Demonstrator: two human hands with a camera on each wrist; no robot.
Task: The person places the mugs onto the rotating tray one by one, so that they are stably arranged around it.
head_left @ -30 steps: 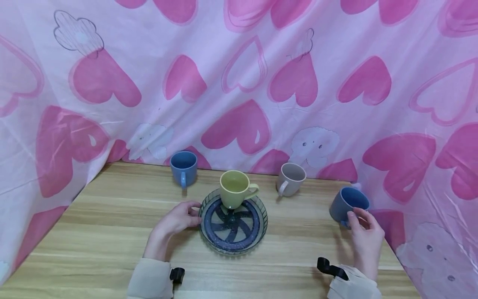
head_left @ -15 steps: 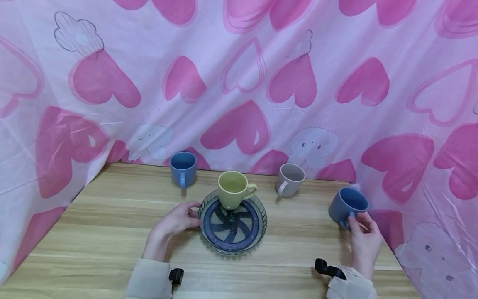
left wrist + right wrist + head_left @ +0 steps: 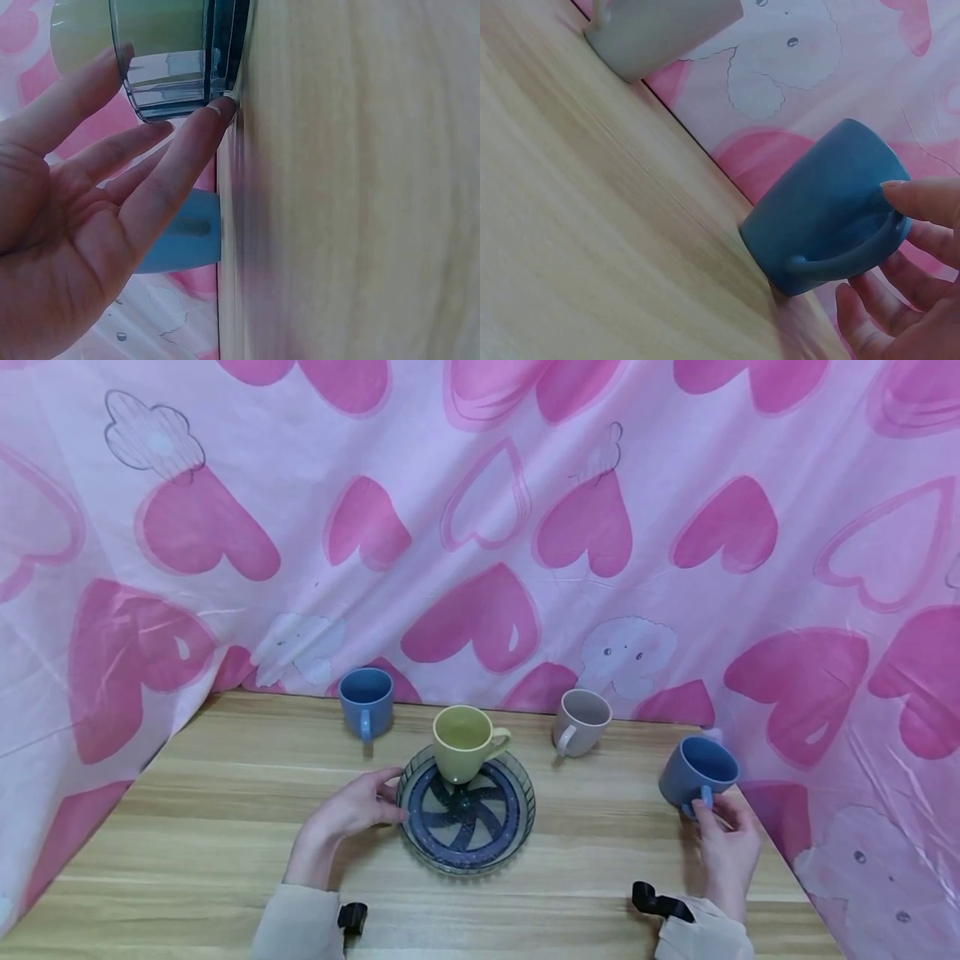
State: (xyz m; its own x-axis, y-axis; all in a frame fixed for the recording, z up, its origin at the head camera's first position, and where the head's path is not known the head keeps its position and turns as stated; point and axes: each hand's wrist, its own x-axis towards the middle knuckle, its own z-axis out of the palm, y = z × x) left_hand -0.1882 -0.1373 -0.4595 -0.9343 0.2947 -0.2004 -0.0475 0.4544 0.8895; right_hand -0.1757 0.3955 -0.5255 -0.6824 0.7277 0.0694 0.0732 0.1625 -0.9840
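A clear fluted glass dish (image 3: pixel 467 857) with a dark blue pinwheel pattern sits mid-table. On its back part stands a yellow mug (image 3: pixel 459 752), handle to the right. My left hand (image 3: pixel 347 814) rests against the dish's left side. In the left wrist view its fingers (image 3: pixel 169 176) are fairly straight, one fingertip low by the dish's base and the thumb at the wall. At the right, a blue mug (image 3: pixel 693 774) stands upright on the table, its handle towards me. My right hand (image 3: pixel 729 847) pinches that handle; in the right wrist view the thumb (image 3: pixel 922 196) lies on top.
Behind the dish stand another blue mug (image 3: pixel 366 710) on the left and a greyish-pink mug (image 3: pixel 585 724) on the right, near the wooden table's (image 3: pixel 225 777) back edge. A pink heart-patterned curtain (image 3: pixel 465 602) hangs along the back and sides.
My right hand has drawn slightly towards me, and its fingers have shifted from beside the right-hand blue mug's rim down onto its handle. The left hand, dish and other mugs look unchanged.
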